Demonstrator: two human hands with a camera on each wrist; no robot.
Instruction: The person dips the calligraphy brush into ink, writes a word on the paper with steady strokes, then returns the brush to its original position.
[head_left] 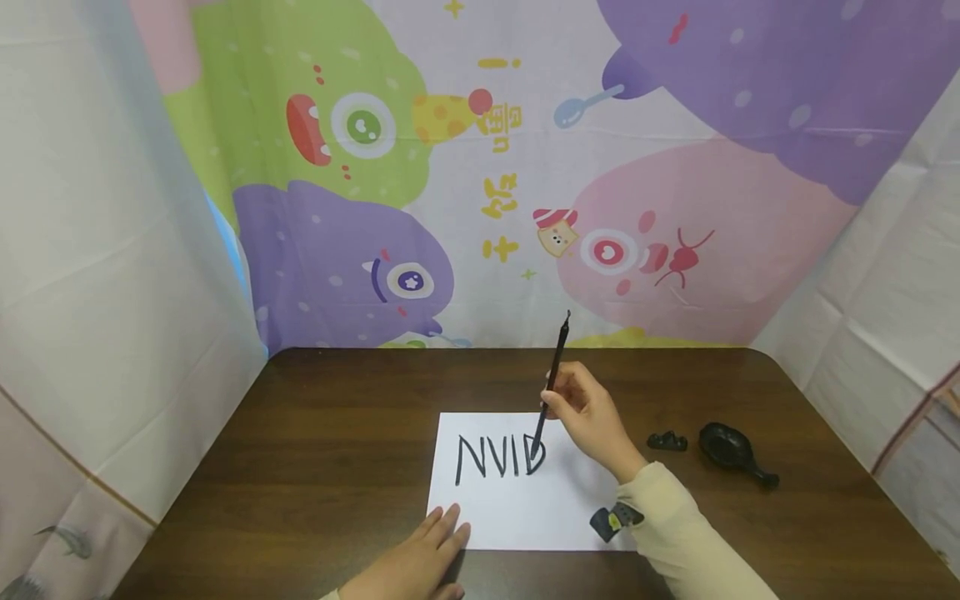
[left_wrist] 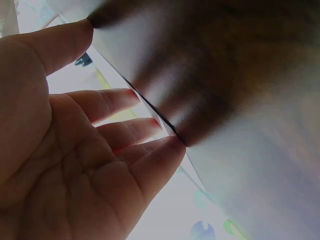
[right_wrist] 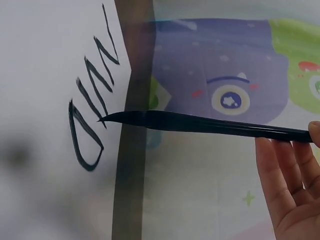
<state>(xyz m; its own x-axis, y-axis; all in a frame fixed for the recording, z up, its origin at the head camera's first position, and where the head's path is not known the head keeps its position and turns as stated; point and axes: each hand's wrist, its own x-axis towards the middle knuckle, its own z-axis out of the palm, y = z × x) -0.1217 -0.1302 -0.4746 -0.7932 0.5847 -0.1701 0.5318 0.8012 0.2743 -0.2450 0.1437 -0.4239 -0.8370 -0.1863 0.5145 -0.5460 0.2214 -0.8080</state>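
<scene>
My right hand [head_left: 592,421] pinches a black writing brush [head_left: 556,360] with its handle slanting up and away. In the right wrist view, the brush's dark pointed tip [right_wrist: 112,117] is at the lower end of the D's strokes; whether it touches the paper I cannot tell. Black letters reading NVID [head_left: 498,457] run across the upper part of a white sheet of paper [head_left: 540,521]. My left hand [head_left: 420,557] lies at the sheet's lower left corner with fingers extended, and the left wrist view shows its fingertips [left_wrist: 172,145] touching the surface.
To the right of the paper, a small black brush rest [head_left: 667,441] and a black ladle-shaped dish [head_left: 726,446] lie on the dark wooden table [head_left: 337,433]. A cartoon-printed cloth [head_left: 495,308] hangs behind the table, and pale cloths hang at both sides.
</scene>
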